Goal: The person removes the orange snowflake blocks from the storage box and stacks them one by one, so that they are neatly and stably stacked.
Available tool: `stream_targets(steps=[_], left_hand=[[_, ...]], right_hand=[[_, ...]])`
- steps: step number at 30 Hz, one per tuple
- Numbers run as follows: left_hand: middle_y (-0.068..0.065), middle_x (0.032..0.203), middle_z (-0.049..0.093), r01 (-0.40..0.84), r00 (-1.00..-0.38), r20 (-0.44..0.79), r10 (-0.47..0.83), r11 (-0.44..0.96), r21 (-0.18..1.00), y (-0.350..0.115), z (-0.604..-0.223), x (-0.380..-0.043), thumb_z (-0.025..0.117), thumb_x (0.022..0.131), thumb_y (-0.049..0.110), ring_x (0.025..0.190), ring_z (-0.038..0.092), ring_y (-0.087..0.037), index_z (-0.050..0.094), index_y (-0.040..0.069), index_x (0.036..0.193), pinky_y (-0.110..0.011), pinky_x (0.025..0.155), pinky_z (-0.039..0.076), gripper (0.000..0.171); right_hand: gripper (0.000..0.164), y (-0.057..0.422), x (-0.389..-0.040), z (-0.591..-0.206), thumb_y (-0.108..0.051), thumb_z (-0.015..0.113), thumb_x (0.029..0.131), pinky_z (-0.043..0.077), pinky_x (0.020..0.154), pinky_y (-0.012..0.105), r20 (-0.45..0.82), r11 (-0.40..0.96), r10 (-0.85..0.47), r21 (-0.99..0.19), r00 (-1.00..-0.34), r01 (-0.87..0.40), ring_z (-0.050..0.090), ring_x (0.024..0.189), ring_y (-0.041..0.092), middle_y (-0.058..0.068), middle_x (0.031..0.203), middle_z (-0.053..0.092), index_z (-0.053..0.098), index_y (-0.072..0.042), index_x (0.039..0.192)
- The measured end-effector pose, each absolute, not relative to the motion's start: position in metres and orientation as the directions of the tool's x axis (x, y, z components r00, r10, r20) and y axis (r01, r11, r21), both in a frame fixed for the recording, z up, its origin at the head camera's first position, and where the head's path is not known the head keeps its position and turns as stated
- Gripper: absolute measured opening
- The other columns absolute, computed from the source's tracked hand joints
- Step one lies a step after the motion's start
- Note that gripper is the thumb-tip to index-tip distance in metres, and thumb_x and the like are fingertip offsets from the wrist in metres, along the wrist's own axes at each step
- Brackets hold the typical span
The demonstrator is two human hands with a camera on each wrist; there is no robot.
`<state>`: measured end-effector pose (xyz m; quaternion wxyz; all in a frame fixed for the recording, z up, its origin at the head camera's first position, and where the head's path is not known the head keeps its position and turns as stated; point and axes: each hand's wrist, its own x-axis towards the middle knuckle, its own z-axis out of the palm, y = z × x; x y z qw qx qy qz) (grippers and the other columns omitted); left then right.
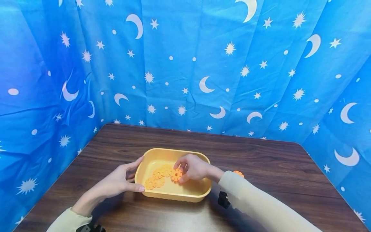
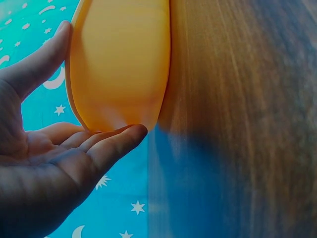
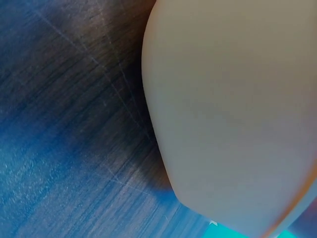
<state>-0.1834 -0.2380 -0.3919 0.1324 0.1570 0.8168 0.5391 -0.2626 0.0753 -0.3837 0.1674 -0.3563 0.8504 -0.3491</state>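
A yellow rectangular tub [image 1: 185,197] with rounded corners stands on the table. At its left end, my left hand [image 1: 116,182] grips the outside, thumb near the front corner and fingers toward the back. The left wrist view has those fingers against the tub's end wall [image 2: 121,64]. Inside the tub, my right hand [image 1: 195,167] pinches an orange flower-shaped plastic piece [image 1: 176,175] between thumb and fingers. Several similar flower pieces [image 1: 150,183] lie on the tub floor to its left. The tub's outer wall [image 3: 228,109] fills much of the right wrist view, where the hand is hidden.
Another orange flower piece [image 1: 239,173] lies on the table right of the tub, partly covered by the right sleeve [image 1: 249,193]. The dark wooden table [image 1: 261,161] meets a blue curtain [image 1: 179,64] with moons and stars behind and at both sides.
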Motion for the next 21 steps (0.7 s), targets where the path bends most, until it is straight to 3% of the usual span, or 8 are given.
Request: stream_targets(steps=[9, 21], left_hand=[[-0.029, 0.170, 0.019, 0.116, -0.909, -0.041, 0.416, 0.344, 0.932, -0.2383, -0.3924, -0.1830, 0.090, 0.085, 0.017, 0.147, 0.036, -0.050, 0.019, -0.004, 0.165, -0.050, 0.113, 0.042, 0.110], [-0.029, 0.169, 0.020, 0.114, -0.908, -0.041, 0.417, 0.341, 0.933, -0.2394, -0.3936, -0.1838, 0.090, 0.085, 0.017, 0.147, 0.036, -0.050, 0.019, -0.003, 0.166, -0.050, 0.113, 0.043, 0.110]], right_hand=[[0.039, 0.0749, -0.2629, -0.3867, 0.005, 0.090, 0.077, 0.051, 0.061, 0.021, -0.008, 0.464, -0.706, -0.761, -0.708, -0.454, 0.058, 0.067, 0.014, 0.009, 0.081, 0.064, 0.074, 0.004, 0.112], [0.039, 0.0756, -0.2594, -0.3852, 0.005, 0.089, 0.079, 0.037, 0.051, 0.021, -0.032, 0.436, -0.668, -0.827, -0.743, -0.356, 0.050, 0.057, 0.011, 0.003, 0.078, 0.062, 0.074, 0.006, 0.114]])
